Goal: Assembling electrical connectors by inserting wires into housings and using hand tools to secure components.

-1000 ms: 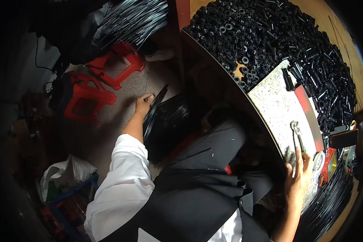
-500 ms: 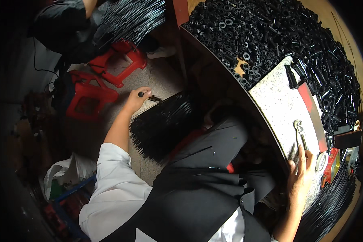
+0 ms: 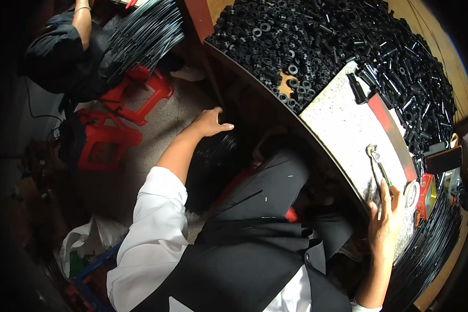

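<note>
Right hand (image 3: 386, 221) closes around the handles of a slim, silver metal pincer-like tool (image 3: 376, 156), its head over a white speckled board (image 3: 338, 130) at the left edge of the tabletop (image 3: 288, 82). Left hand (image 3: 209, 123), thumb and fingers parted wide, hovers beyond that edge near a dark bundle of thin black rods (image 3: 219, 148); contact cannot be told. Farther off, black plastic rings and tubes (image 3: 327, 39) cover the tabletop's far end, opposite red plastic stools (image 3: 109, 136) on the floor.

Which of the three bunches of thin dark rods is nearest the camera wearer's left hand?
The shadowed middle bunch, just below the left hand in view. The upper-left bunch and lower-right bunch lie farther away.
</note>
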The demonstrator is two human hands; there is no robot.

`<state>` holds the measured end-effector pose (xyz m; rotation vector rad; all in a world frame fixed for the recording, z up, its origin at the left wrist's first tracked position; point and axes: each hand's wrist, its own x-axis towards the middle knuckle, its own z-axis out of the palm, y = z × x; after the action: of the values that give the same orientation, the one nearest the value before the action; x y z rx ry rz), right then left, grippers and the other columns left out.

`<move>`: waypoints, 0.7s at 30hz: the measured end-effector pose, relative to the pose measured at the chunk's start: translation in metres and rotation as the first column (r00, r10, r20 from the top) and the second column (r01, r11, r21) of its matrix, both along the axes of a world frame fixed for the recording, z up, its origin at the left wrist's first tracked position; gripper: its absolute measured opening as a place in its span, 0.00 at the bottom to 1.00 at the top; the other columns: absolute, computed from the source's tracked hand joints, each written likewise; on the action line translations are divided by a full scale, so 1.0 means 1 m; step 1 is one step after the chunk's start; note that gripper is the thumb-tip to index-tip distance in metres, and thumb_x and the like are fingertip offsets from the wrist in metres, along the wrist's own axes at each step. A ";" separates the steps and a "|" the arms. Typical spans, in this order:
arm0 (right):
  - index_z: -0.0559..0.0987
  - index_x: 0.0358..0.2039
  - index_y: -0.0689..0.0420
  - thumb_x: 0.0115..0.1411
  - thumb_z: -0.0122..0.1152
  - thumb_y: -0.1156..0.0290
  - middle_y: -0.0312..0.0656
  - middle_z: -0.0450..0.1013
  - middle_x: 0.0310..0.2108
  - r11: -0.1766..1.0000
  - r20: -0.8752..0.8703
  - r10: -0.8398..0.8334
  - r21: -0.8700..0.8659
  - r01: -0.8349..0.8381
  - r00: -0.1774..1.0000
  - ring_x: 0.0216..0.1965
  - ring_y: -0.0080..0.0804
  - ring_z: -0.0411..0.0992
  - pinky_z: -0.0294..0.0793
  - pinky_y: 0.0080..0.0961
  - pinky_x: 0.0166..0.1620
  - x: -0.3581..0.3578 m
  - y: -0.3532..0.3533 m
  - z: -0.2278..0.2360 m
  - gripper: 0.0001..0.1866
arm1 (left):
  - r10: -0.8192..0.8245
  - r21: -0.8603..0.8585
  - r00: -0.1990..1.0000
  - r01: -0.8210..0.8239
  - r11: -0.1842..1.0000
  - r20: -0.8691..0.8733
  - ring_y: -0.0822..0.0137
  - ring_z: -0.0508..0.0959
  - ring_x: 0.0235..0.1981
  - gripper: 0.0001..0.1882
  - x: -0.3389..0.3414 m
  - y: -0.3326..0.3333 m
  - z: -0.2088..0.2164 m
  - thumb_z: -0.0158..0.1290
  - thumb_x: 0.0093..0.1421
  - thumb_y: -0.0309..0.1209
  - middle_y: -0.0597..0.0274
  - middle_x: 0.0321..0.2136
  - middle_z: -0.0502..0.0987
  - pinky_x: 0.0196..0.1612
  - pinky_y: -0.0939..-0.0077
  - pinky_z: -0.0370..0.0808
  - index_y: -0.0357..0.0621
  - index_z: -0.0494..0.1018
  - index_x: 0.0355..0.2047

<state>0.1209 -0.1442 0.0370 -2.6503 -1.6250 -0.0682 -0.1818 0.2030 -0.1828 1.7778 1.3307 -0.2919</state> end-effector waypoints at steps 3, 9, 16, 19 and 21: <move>0.67 0.58 0.52 0.50 0.64 0.78 0.49 0.65 0.49 1.000 -0.038 -0.023 -0.017 0.022 0.999 0.49 0.48 0.67 0.69 0.37 0.51 -0.001 -0.002 0.005 0.33 | -0.100 0.412 0.995 0.082 0.907 0.021 0.49 0.67 0.58 0.39 -0.006 0.003 -0.039 0.61 0.51 0.46 0.41 0.53 0.69 0.59 0.58 0.64 0.39 0.62 0.58; 0.67 0.58 0.53 0.50 0.64 0.77 0.50 0.65 0.48 0.999 -0.019 0.033 0.010 -0.032 0.999 0.49 0.47 0.66 0.68 0.37 0.52 0.003 -0.008 -0.003 0.33 | 0.095 0.382 0.921 -0.248 0.890 0.377 0.50 0.71 0.55 0.35 -0.044 0.018 -0.045 0.60 0.53 0.41 0.42 0.52 0.71 0.55 0.61 0.68 0.40 0.64 0.57; 0.70 0.56 0.54 0.47 0.68 0.74 0.50 0.67 0.47 0.998 0.037 -0.025 0.065 0.022 0.999 0.47 0.49 0.67 0.67 0.39 0.50 0.013 -0.036 0.014 0.33 | -0.134 0.287 0.750 -0.077 0.955 0.648 0.73 0.77 0.34 0.09 0.027 -0.013 0.121 0.49 0.63 0.27 0.62 0.31 0.77 0.40 0.80 0.72 0.32 0.74 0.34; 0.72 0.53 0.56 0.48 0.69 0.70 0.50 0.67 0.42 0.995 -0.082 0.001 0.097 0.007 0.997 0.41 0.50 0.68 0.69 0.41 0.44 0.015 -0.036 0.002 0.30 | -0.190 0.320 0.648 -0.088 0.943 0.737 0.71 0.74 0.31 0.09 0.054 -0.054 0.178 0.42 0.64 0.23 0.60 0.27 0.74 0.40 0.79 0.70 0.32 0.71 0.30; 0.72 0.50 0.60 0.47 0.69 0.68 0.49 0.67 0.40 0.994 -0.028 0.032 0.104 -0.029 0.999 0.39 0.48 0.68 0.69 0.40 0.42 0.014 -0.048 0.002 0.29 | -0.375 0.458 0.611 0.023 0.889 0.697 0.71 0.73 0.31 0.10 0.063 -0.065 0.182 0.39 0.66 0.24 0.58 0.28 0.74 0.39 0.79 0.69 0.32 0.69 0.31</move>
<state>0.1352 -0.1922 0.0391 -2.5379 -1.6061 -0.1091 -0.1186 0.1385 -0.0004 2.0421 0.5544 0.6509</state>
